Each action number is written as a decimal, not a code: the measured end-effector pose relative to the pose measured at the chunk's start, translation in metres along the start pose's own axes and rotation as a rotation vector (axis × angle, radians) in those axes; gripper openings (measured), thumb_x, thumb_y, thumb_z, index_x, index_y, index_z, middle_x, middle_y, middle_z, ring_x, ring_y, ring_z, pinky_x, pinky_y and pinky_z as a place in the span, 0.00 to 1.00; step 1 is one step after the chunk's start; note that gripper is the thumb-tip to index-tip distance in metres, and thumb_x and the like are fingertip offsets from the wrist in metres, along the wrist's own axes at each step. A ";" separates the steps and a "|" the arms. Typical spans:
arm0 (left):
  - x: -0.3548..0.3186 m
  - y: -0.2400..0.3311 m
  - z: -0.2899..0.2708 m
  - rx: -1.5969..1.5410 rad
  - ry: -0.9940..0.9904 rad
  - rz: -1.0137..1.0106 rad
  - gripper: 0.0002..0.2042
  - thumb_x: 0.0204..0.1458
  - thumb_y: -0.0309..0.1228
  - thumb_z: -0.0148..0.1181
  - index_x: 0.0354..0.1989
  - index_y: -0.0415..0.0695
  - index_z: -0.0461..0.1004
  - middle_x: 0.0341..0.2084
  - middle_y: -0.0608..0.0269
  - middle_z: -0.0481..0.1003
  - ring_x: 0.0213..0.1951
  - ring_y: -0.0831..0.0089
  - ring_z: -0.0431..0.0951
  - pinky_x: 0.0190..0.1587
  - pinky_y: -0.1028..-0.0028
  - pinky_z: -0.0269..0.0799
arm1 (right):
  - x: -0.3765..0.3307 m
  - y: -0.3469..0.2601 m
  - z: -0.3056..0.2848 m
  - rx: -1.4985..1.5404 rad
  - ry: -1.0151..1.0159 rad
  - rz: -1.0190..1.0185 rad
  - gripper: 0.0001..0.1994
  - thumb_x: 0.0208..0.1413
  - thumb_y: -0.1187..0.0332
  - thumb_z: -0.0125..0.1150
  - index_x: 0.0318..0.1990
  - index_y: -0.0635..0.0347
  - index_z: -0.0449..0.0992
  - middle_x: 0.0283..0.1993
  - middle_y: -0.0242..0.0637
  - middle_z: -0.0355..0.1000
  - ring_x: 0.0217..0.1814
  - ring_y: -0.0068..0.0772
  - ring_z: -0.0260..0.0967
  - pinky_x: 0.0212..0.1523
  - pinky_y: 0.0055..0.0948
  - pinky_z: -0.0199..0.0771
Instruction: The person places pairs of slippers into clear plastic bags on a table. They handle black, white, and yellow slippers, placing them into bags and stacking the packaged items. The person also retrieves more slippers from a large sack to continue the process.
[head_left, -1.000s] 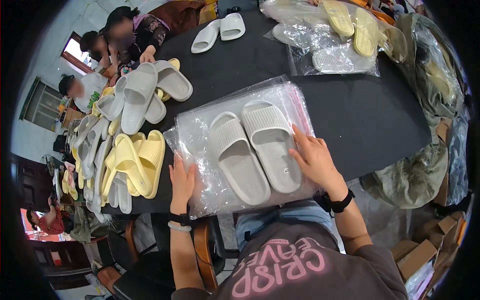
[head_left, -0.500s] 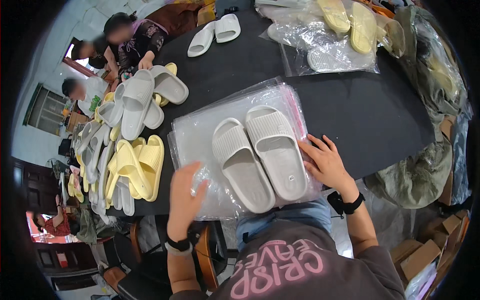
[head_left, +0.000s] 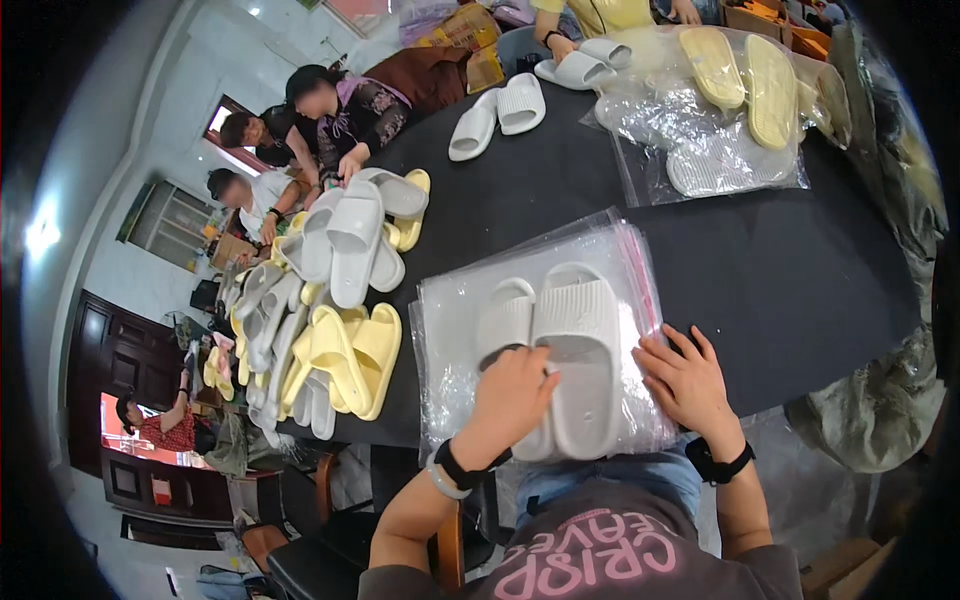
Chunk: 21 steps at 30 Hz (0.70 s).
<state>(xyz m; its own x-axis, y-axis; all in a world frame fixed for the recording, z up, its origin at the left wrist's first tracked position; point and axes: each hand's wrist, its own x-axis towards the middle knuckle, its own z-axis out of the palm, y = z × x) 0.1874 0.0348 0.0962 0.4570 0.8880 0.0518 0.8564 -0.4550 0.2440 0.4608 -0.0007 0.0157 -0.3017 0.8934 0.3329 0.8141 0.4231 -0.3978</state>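
A pair of light grey slippers, the left slipper (head_left: 508, 312) and the right slipper (head_left: 585, 400), lies side by side on a stack of clear plastic bags (head_left: 450, 340) at the table's near edge. My left hand (head_left: 510, 400) reaches across the left slipper, its fingers bent together at the inner edge where the two slippers meet. It covers most of that slipper's footbed, and the fingertips are partly hidden. Beside the right slipper, my right hand (head_left: 690, 390) rests on the bags' right edge with fingers spread, holding nothing.
Left on the dark table (head_left: 770, 300) is a heap of grey slippers (head_left: 355, 240) and yellow slippers (head_left: 375, 355). A grey pair (head_left: 500, 115) lies farther back. Bagged yellow slippers (head_left: 770, 95) are at far right. Co-workers sit at far left; a person's hand (head_left: 562, 48) touches slippers at the back.
My left hand has moved from beside the slippers onto the left one. My right hand stays at the bags' right edge. The view has shifted, bringing a person in yellow into sight.
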 end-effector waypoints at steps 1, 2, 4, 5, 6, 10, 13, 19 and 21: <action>0.000 -0.010 -0.008 0.022 0.038 -0.014 0.18 0.57 0.37 0.58 0.50 0.37 0.71 0.39 0.47 0.74 0.44 0.49 0.73 0.44 0.55 0.70 | 0.000 0.000 -0.001 0.002 0.000 0.004 0.18 0.59 0.61 0.57 0.57 0.44 0.74 0.62 0.27 0.70 0.69 0.40 0.60 0.71 0.53 0.49; -0.001 -0.023 -0.017 0.043 0.075 -0.029 0.17 0.57 0.36 0.58 0.50 0.37 0.71 0.40 0.46 0.74 0.45 0.47 0.73 0.45 0.55 0.70 | 0.000 0.000 -0.002 0.005 0.000 0.007 0.18 0.59 0.61 0.57 0.57 0.44 0.74 0.62 0.27 0.70 0.69 0.40 0.60 0.71 0.53 0.49; -0.001 -0.051 -0.042 0.056 0.106 -0.113 0.16 0.59 0.34 0.56 0.49 0.35 0.70 0.41 0.44 0.74 0.45 0.46 0.73 0.45 0.56 0.70 | 0.001 -0.002 -0.006 0.016 -0.001 0.013 0.18 0.59 0.61 0.57 0.56 0.45 0.75 0.62 0.27 0.71 0.68 0.40 0.60 0.70 0.54 0.49; 0.007 -0.067 -0.058 0.042 0.098 -0.176 0.15 0.59 0.33 0.56 0.48 0.34 0.69 0.41 0.43 0.73 0.44 0.45 0.74 0.45 0.57 0.70 | 0.000 -0.001 -0.005 0.012 0.005 0.019 0.18 0.59 0.61 0.58 0.56 0.45 0.75 0.61 0.27 0.71 0.68 0.40 0.60 0.70 0.54 0.49; 0.010 -0.088 -0.070 0.004 0.180 -0.184 0.14 0.59 0.33 0.55 0.46 0.35 0.70 0.40 0.42 0.74 0.44 0.45 0.74 0.44 0.58 0.71 | 0.000 -0.001 -0.005 0.016 0.009 0.021 0.17 0.58 0.61 0.58 0.56 0.45 0.75 0.61 0.27 0.71 0.68 0.40 0.61 0.70 0.54 0.49; 0.032 -0.210 -0.136 -0.128 0.260 -0.464 0.12 0.58 0.33 0.56 0.42 0.35 0.73 0.36 0.45 0.77 0.39 0.50 0.78 0.41 0.62 0.73 | 0.000 -0.002 -0.005 0.018 0.010 0.021 0.17 0.58 0.61 0.58 0.56 0.45 0.76 0.61 0.27 0.71 0.68 0.40 0.61 0.71 0.54 0.49; 0.055 -0.302 -0.200 -0.054 0.368 -0.628 0.12 0.53 0.31 0.59 0.42 0.35 0.76 0.38 0.46 0.78 0.42 0.54 0.78 0.49 0.62 0.72 | 0.001 -0.004 -0.007 0.026 0.007 0.025 0.17 0.58 0.61 0.58 0.56 0.45 0.76 0.61 0.27 0.71 0.68 0.40 0.61 0.71 0.54 0.49; 0.060 -0.371 -0.215 0.170 0.798 -0.394 0.24 0.52 0.31 0.63 0.58 0.38 0.71 0.63 0.42 0.64 0.67 0.54 0.61 0.70 0.63 0.50 | 0.000 -0.007 -0.008 0.060 0.012 0.029 0.18 0.58 0.62 0.57 0.56 0.46 0.76 0.62 0.29 0.71 0.69 0.40 0.60 0.71 0.52 0.48; 0.059 -0.347 -0.179 0.027 0.704 -0.330 0.26 0.54 0.32 0.63 0.62 0.38 0.68 0.68 0.44 0.58 0.70 0.55 0.56 0.70 0.63 0.50 | 0.000 -0.006 -0.007 0.072 0.019 0.043 0.18 0.58 0.62 0.57 0.56 0.47 0.76 0.61 0.30 0.71 0.69 0.41 0.60 0.71 0.52 0.48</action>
<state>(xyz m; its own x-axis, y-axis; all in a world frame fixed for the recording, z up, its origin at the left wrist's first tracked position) -0.1253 0.2570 0.1878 -0.0752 0.8070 0.5857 0.9314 -0.1529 0.3303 0.4594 -0.0038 0.0238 -0.2571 0.9085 0.3294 0.7881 0.3944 -0.4726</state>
